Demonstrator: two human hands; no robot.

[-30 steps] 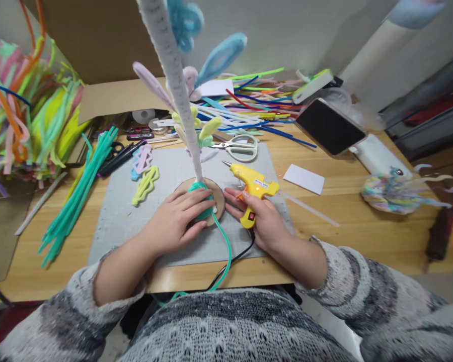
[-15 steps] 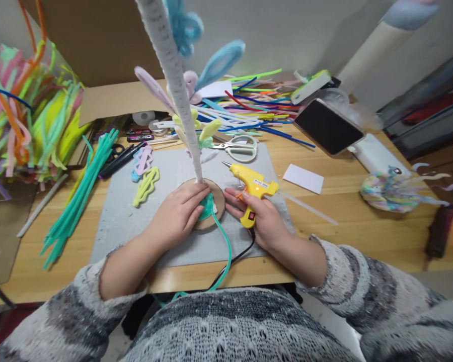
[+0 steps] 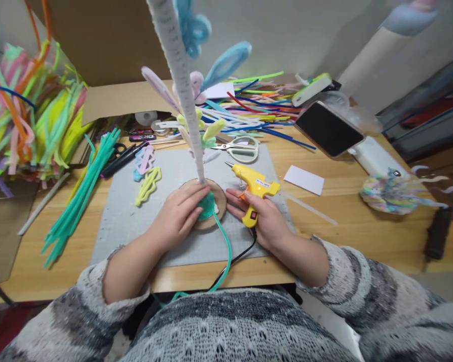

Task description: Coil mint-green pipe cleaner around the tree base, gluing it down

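My left hand (image 3: 182, 210) lies with fingers stretched out over a round cardboard base (image 3: 207, 184), pressing on a flat green pipe cleaner coil (image 3: 207, 206). From the coil a green pipe cleaner strand (image 3: 227, 246) trails over the table edge toward my lap. A tall white wrapped stem (image 3: 189, 108) rises from the base, carrying blue, pink and yellow pipe cleaner loops. My right hand (image 3: 266, 221) holds a yellow hot glue gun (image 3: 257, 185) by its handle, nozzle pointing away to the left. Some of its fingers reach the right rim of the base.
A grey cutting mat (image 3: 124, 231) lies underneath. Scissors (image 3: 243, 149), yellow zigzag pieces (image 3: 148, 186) and a green pipe cleaner bundle (image 3: 85, 196) lie around. Loose pipe cleaners (image 3: 249, 115) spread behind. A phone (image 3: 328, 128), white card (image 3: 304, 180) and clear glue stick (image 3: 311, 208) are right.
The whole view has shifted slightly, so things appear a little further right. Both hands, the glue gun and the base keep the same places relative to each other.
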